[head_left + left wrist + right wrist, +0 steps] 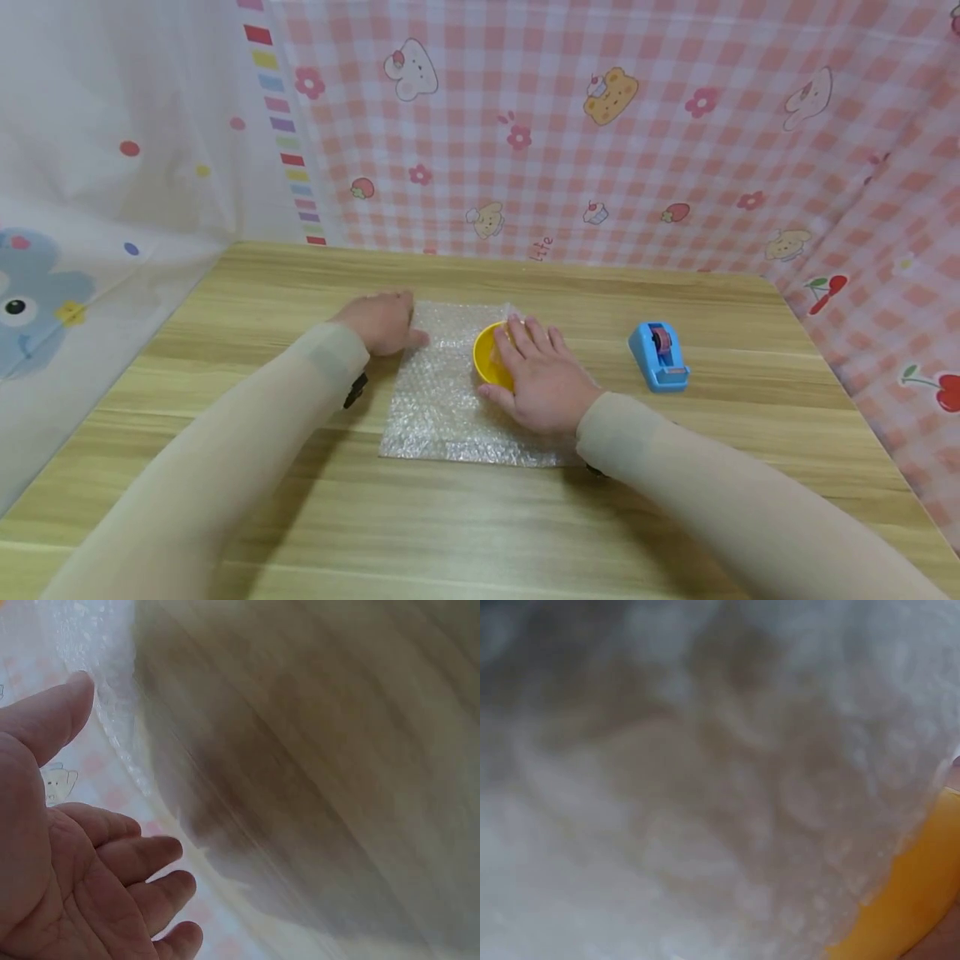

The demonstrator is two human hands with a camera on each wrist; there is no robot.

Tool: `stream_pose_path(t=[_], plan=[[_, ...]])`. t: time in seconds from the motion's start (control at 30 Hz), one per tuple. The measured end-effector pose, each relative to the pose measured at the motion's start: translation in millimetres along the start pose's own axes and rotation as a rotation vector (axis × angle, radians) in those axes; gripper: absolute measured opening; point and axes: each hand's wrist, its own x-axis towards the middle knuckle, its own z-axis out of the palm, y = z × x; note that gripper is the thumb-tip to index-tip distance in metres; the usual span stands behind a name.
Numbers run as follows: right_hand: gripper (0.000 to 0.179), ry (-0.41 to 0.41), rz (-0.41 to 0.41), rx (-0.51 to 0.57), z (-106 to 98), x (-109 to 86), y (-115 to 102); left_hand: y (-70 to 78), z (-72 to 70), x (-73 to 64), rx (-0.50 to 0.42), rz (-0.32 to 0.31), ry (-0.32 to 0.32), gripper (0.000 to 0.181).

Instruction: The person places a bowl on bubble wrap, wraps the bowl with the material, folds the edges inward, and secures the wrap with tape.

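A yellow bowl [486, 357] sits on a clear sheet of bubble wrap [442, 408] spread on the table. My right hand [543, 379] rests across the bowl with straight, slightly spread fingers, its thumb at the near rim; it hides the bowl's right side. In the right wrist view, part of the bowl [904, 900] shows at the lower right against blurred bubble wrap [705, 825]. By the sheet's far left edge is my left hand [381, 323], fingers loosely bent, holding nothing. The left wrist view shows its thumb [64, 712] beside the bubble wrap [97, 652]; contact is unclear.
A blue tape dispenser [660, 358] stands on the wooden table [480, 533], right of the right hand. Patterned cloth [480, 125] rises behind the table and along both sides.
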Motion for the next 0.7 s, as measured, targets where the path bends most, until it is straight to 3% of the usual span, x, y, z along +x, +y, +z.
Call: stream_pose_path(t=[0.47, 0.7], plan=[[0.09, 0.005, -0.002, 0.006, -0.5, -0.9, -0.4, 7.4, 2.3, 2.4, 0.065, 0.075, -0.018, 0.082], [0.089, 0.009, -0.006, -0.003, 0.3, -0.9, -0.3, 10.0, 2.8, 2.3, 0.07, 0.078, -0.017, 0.079]])
